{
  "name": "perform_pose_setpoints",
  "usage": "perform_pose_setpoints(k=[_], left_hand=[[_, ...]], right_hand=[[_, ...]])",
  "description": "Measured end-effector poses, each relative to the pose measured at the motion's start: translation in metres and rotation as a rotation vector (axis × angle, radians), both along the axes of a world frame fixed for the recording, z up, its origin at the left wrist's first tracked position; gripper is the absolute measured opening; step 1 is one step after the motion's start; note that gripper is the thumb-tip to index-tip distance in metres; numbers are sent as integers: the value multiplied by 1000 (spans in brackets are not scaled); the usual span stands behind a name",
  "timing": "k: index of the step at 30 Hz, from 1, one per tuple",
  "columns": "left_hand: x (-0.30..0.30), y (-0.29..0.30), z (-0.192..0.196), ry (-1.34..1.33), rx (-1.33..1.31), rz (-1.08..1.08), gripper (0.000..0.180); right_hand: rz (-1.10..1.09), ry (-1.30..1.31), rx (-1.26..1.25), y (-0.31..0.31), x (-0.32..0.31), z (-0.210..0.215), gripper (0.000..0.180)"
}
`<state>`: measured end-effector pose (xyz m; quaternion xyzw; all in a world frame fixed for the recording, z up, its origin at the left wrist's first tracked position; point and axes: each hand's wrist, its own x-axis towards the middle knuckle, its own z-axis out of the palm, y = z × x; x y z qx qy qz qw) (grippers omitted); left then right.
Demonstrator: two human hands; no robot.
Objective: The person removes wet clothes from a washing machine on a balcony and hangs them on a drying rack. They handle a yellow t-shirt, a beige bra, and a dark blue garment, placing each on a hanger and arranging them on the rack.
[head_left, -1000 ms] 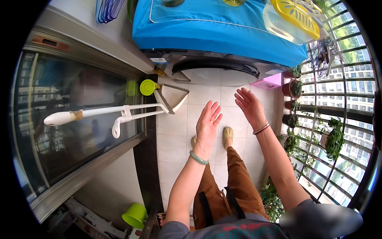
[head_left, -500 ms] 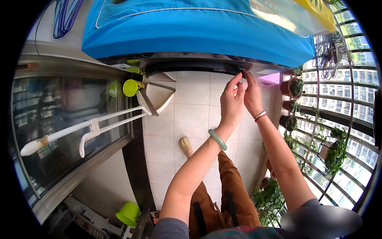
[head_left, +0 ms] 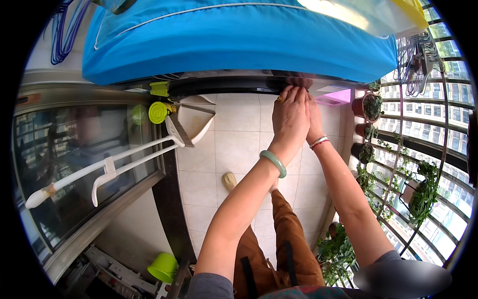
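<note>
My left hand [head_left: 290,113] lies back upward, its fingers stretched out and close together. It overlaps my right hand [head_left: 314,119], whose fingers are stretched forward and partly hidden behind it. Both sets of fingertips reach the black glossy front [head_left: 234,85] of a machine, and their reflection shows in it. Whether they press on it I cannot tell. I see nothing held in either hand. A blue cover [head_left: 239,47] drapes over the machine. A green bangle [head_left: 274,164] circles my left wrist, and a thin bracelet [head_left: 319,142] my right.
At left, a white broom [head_left: 104,164] and dustpan [head_left: 195,123] lean by a glass door [head_left: 74,144]. A lime-green bucket [head_left: 163,267] stands lower left. Potted plants [head_left: 366,107] line the barred window at right. A pink object [head_left: 336,97] sits beside the machine.
My left hand has turned its back upward and flattened, moving over my right hand. My right hand is now more covered. The view has shifted slightly.
</note>
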<state>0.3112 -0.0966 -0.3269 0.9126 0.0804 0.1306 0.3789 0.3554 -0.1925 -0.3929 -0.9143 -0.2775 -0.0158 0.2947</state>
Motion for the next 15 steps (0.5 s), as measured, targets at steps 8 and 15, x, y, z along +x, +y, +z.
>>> perform_pose_setpoints(k=[8, 15], left_hand=[[3, -7, -17, -7, 151, 22, 28], [3, -6, 1, 138, 730, -156, 27]], right_hand=[[-5, 59, -78, -2, 4, 0, 23], [32, -133, 50, -2, 1, -8, 27]])
